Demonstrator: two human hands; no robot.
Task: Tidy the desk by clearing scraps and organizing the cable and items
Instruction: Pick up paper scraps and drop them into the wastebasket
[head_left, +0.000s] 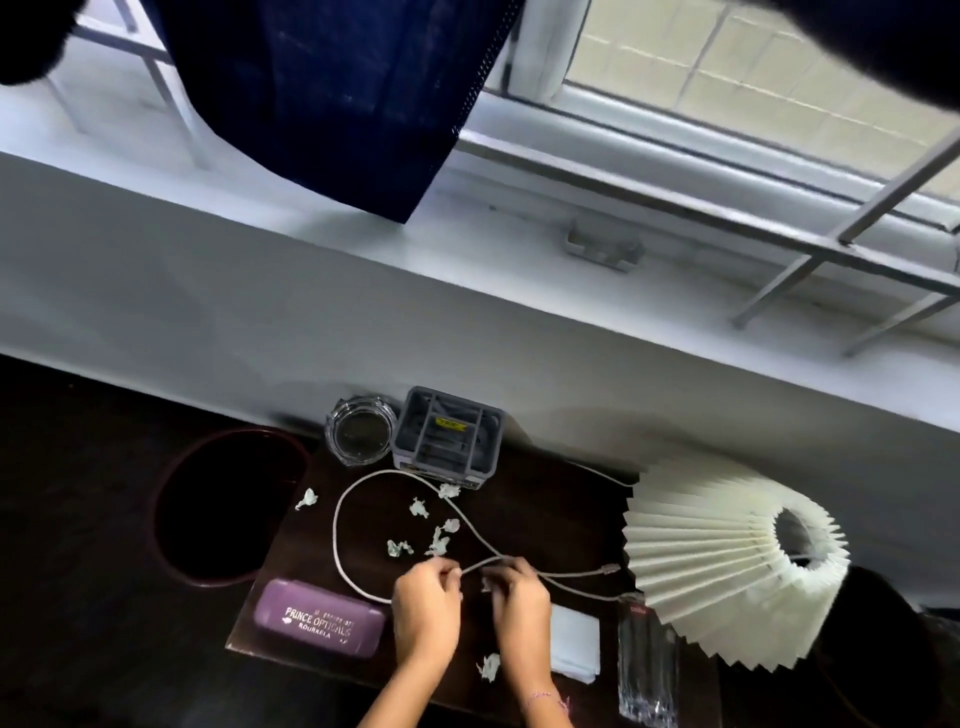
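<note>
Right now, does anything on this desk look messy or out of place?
Yes. Crumpled paper scraps lie scattered over the desk, several inside the cable, which sprawls in a loose loop instead of being coiled.

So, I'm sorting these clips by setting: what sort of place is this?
Likely a bedroom or hostel desk under a window: pleated lampshade, purple spectacle case, grey desk organiser.

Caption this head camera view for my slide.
Left hand and right hand grip a looped cable on a desk strewn with paper scraps.
</note>
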